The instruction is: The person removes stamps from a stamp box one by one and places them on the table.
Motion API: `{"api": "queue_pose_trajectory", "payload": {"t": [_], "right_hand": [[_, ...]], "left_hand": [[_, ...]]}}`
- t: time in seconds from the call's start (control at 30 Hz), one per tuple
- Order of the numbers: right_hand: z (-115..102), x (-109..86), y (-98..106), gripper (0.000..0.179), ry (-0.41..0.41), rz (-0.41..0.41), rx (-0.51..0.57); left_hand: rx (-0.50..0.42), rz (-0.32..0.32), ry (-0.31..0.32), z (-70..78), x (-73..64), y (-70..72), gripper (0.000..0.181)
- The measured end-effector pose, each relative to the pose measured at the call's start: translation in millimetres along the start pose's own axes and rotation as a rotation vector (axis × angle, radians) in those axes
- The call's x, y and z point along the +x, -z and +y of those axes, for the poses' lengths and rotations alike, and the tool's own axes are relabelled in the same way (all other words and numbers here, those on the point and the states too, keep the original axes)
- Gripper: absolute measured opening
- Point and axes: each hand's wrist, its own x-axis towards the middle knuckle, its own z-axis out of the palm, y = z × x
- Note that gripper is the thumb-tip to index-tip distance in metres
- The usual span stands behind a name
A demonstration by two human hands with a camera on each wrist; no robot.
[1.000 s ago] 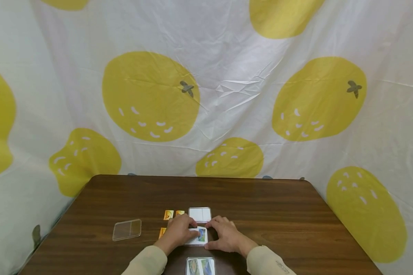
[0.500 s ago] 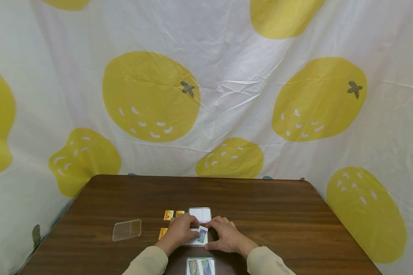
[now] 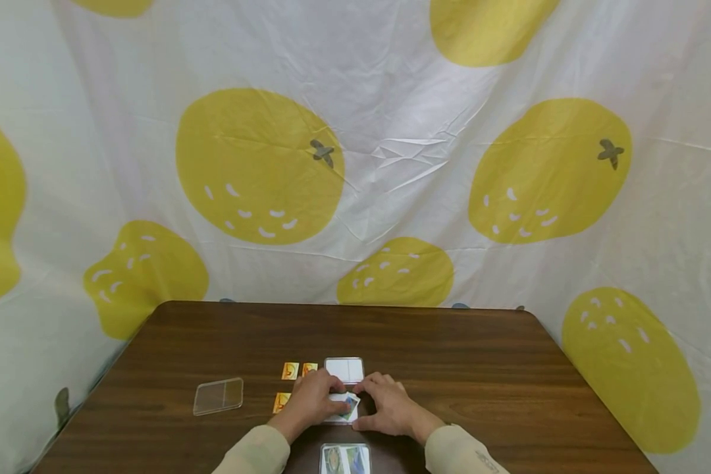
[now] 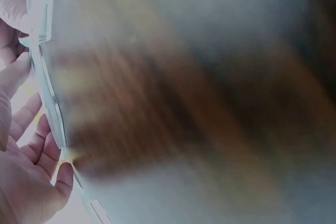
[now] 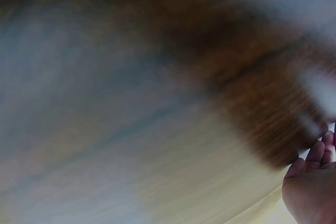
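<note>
In the head view a flat clear case with a white insert lies on the table between both hands. My left hand reaches over it from the left, thumb on a small blue-green picture card that sits askew on the insert. The index finger curls above the thumb. From the right my right hand holds the case's right side, index finger at the far corner and thumb at the near one. In the left wrist view the case edge stands beside the fingers. The left hand hides the case's left part.
Beyond the hands lies another case with a blank white two-part insert. Nearer is a case with two picture cards. Orange cards lie left of the hands; a clear lid is farther left on the brown table.
The picture card has turned clockwise from nearly upright to strongly askew under the left thumb, which has shifted slightly right. The right hand stays in place on the case.
</note>
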Motion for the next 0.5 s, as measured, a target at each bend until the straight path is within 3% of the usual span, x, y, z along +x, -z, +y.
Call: {"api": "queue_pose_trajectory", "payload": {"t": [0.5], "right_hand": [[2.3, 1.2, -0.7, 0.056, 0.002, 0.002, -0.002]], "left_hand": [[0.024, -0.055, 0.024, 3.3, 0.5, 3.4, 0.027]]}}
